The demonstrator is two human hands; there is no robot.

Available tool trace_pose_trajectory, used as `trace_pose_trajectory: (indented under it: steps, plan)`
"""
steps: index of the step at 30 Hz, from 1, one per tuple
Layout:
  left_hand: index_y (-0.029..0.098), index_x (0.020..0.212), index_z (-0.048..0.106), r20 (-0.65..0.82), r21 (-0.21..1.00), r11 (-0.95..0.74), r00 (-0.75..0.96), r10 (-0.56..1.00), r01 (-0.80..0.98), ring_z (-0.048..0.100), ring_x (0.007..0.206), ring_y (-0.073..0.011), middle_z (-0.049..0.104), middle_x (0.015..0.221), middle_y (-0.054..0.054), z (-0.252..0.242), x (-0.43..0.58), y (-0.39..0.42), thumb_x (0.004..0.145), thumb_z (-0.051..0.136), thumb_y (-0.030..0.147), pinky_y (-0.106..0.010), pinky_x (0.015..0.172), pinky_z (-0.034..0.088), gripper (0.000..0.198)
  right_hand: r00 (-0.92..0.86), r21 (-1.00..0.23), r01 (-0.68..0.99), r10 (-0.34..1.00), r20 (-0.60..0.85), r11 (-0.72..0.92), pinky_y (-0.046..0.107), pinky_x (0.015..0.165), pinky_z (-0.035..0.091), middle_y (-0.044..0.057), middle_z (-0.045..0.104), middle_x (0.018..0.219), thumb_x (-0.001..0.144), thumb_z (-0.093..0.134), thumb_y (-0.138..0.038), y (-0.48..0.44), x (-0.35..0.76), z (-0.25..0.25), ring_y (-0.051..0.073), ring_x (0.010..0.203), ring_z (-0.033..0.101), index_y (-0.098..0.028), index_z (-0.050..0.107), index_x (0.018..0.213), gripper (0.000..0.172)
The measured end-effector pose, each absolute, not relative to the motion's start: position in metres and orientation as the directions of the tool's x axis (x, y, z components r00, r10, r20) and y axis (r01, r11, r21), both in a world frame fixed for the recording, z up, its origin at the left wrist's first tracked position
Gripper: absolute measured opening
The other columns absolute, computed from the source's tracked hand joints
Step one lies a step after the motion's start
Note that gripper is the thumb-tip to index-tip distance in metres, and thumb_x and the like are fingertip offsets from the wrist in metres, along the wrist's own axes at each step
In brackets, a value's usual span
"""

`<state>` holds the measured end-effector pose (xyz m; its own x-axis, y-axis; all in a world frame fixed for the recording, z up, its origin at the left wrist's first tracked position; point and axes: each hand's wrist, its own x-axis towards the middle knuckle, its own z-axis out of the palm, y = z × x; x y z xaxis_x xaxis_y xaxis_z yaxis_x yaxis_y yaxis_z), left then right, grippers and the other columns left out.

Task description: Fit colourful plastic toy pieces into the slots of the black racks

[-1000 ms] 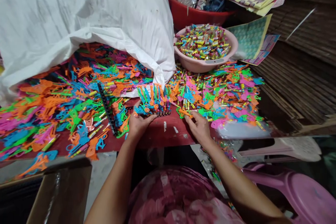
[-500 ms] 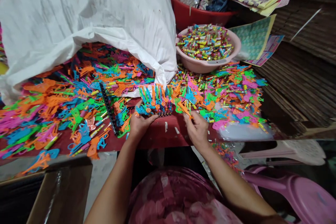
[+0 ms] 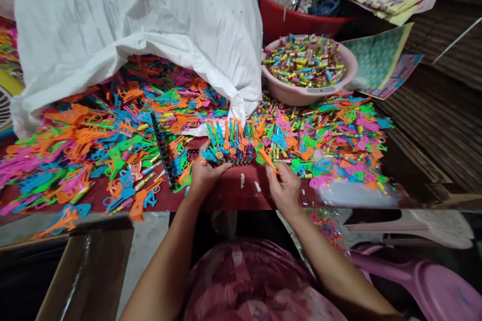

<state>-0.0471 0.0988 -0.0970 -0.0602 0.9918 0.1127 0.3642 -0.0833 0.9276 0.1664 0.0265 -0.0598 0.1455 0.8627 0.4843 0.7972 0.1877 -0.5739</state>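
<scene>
My left hand (image 3: 206, 174) grips the left end of a low dark rack (image 3: 244, 161), its thumb stretched along the front edge and its fingers partly hidden. Several blue, green, orange and pink plastic toy guns (image 3: 229, 135) stand close together in the rack. Right of it, my right hand (image 3: 285, 185) is closed on an orange toy gun (image 3: 269, 160), pinched between thumb and fingers and tilted toward the rack. A second black strip with notches (image 3: 161, 150) lies among loose toy guns to the left.
A heap of loose toy guns (image 3: 75, 160) spills from a large white sack (image 3: 150, 5). More lie at right beside clear plastic bags (image 3: 350, 195). Behind them stand a pink basin (image 3: 301, 96) of small wrapped tubes and a red tub (image 3: 274, 17). A cardboard box (image 3: 101, 266) is below left.
The view has shifted slightly, so the table's contents appear a little further right. Both hands keep nearly the same pose and hold the same things.
</scene>
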Motion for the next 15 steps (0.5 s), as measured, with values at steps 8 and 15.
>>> trace_pose_trajectory:
  steps: [8,15]
  plan:
    - [0.019,0.119,0.058,0.121,0.937,-0.091,-0.069,0.99,0.338,0.067,0.068,-0.0195,0.071,0.077,0.0,-0.097,-0.046,0.099,0.061,0.087,0.039,-0.031,0.064,0.055,0.068,0.092,-0.57,0.795,0.887,0.453,0.208,0.028,0.064,0.034,-0.001,0.041,0.067,0.099,0.041,-0.033,0.03,0.165,-0.06,0.015,0.065,0.045,-0.024,0.038,0.068,0.032]
    - [0.018,0.128,0.052,0.077,0.961,-0.058,-0.062,0.995,0.27,0.062,0.058,-0.0145,0.069,0.075,0.003,-0.091,-0.045,0.098,0.06,0.087,0.039,-0.027,0.058,0.053,0.079,0.121,-0.58,0.793,0.885,0.45,0.187,0.027,0.061,0.032,-0.002,0.043,0.066,0.097,0.044,-0.032,0.022,0.171,-0.055,0.014,0.063,0.045,-0.024,0.036,0.066,0.034]
